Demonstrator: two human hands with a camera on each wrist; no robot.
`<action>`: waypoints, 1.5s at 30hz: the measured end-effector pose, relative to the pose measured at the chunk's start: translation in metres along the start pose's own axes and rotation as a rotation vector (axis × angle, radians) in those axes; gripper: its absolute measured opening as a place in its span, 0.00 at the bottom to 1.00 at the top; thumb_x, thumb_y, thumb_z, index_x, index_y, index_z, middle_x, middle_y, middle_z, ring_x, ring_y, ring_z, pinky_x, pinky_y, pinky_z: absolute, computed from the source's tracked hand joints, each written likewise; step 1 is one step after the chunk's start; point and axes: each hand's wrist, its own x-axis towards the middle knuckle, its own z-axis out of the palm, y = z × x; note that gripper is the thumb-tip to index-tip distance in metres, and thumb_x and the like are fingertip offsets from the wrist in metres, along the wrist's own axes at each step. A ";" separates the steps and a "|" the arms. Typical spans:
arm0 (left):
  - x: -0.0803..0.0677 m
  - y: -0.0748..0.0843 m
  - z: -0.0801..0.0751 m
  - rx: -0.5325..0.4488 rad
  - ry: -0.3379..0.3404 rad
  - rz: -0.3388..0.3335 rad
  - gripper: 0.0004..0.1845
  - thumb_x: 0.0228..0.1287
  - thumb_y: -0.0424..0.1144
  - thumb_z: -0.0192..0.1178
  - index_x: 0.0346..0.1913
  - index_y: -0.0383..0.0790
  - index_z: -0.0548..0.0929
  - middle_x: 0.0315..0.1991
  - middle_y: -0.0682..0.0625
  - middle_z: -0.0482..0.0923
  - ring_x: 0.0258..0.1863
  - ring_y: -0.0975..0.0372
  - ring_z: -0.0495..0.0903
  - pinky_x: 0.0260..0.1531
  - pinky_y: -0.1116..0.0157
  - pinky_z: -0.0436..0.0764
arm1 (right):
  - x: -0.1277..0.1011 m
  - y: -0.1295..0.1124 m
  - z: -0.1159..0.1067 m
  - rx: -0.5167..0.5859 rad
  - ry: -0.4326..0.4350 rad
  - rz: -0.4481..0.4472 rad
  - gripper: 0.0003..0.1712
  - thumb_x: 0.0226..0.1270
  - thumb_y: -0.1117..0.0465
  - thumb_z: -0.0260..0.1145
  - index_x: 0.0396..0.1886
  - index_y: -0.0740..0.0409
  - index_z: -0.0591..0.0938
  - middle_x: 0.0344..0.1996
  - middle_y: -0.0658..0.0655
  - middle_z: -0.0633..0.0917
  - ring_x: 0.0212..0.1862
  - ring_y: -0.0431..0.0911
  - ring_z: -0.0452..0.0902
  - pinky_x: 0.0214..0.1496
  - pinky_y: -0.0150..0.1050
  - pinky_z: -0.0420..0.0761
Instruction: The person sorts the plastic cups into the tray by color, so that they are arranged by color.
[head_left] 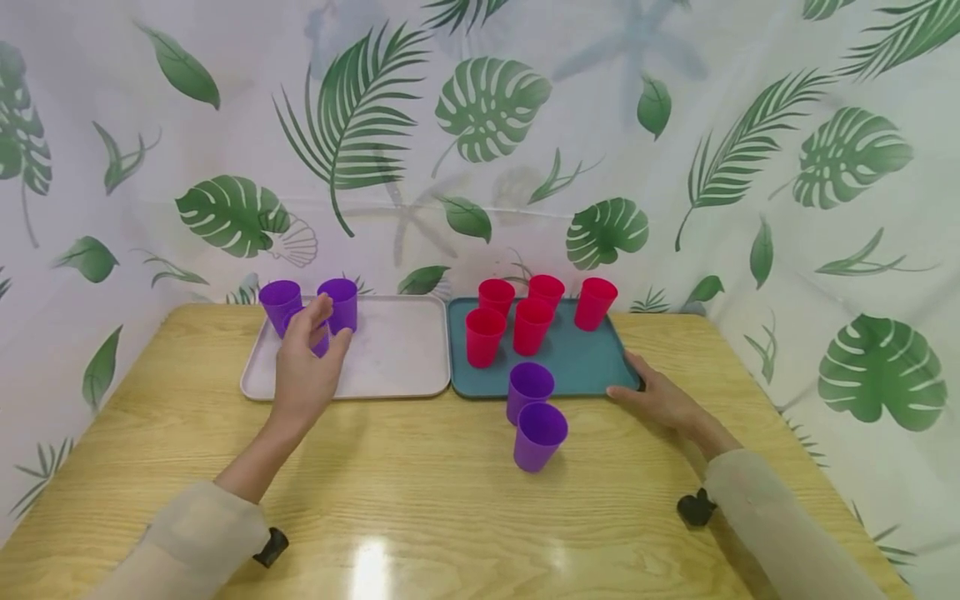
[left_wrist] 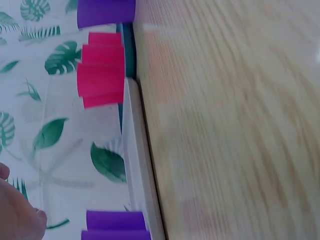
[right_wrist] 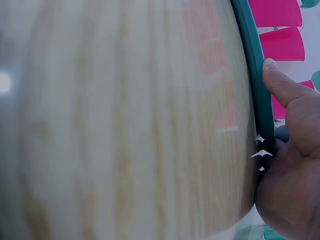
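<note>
My left hand is raised over the left part of the white tray, thumb and fingers apart. Behind it are three purple cups, among them a back-left cup, a back-right cup and one partly hidden by the fingers. In the left wrist view, only part of the left hand shows, with no cup in it. My right hand grips the front right corner of the teal tray. Its thumb lies against the rim in the right wrist view. Several red cups stand on this tray.
Two purple cups, a nearer cup and a farther cup, stand on the wooden table just in front of the teal tray. The trays sit side by side near the back edge. A leaf-patterned sheet hangs behind.
</note>
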 end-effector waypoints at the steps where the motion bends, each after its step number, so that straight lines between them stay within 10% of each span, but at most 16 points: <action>1: -0.002 0.003 0.004 -0.026 -0.038 -0.026 0.31 0.73 0.28 0.60 0.75 0.25 0.64 0.70 0.33 0.70 0.71 0.46 0.70 0.72 0.54 0.70 | 0.000 0.000 0.000 -0.001 0.000 -0.001 0.57 0.77 0.42 0.63 0.84 0.60 0.38 0.81 0.73 0.41 0.80 0.71 0.34 0.78 0.70 0.42; 23: -0.028 0.016 0.086 -0.192 -0.578 -0.039 0.33 0.72 0.27 0.61 0.75 0.23 0.63 0.72 0.31 0.68 0.70 0.41 0.70 0.68 0.49 0.74 | 0.001 0.004 0.000 -0.004 0.010 0.011 0.57 0.77 0.42 0.63 0.84 0.61 0.38 0.81 0.73 0.41 0.81 0.70 0.33 0.78 0.69 0.41; 45: -0.020 0.012 0.141 -0.171 -0.803 -0.065 0.36 0.71 0.30 0.62 0.79 0.30 0.61 0.77 0.37 0.64 0.74 0.43 0.65 0.73 0.53 0.68 | 0.000 -0.003 -0.001 -0.006 -0.003 0.028 0.58 0.76 0.41 0.64 0.85 0.57 0.37 0.81 0.73 0.41 0.80 0.71 0.34 0.77 0.72 0.42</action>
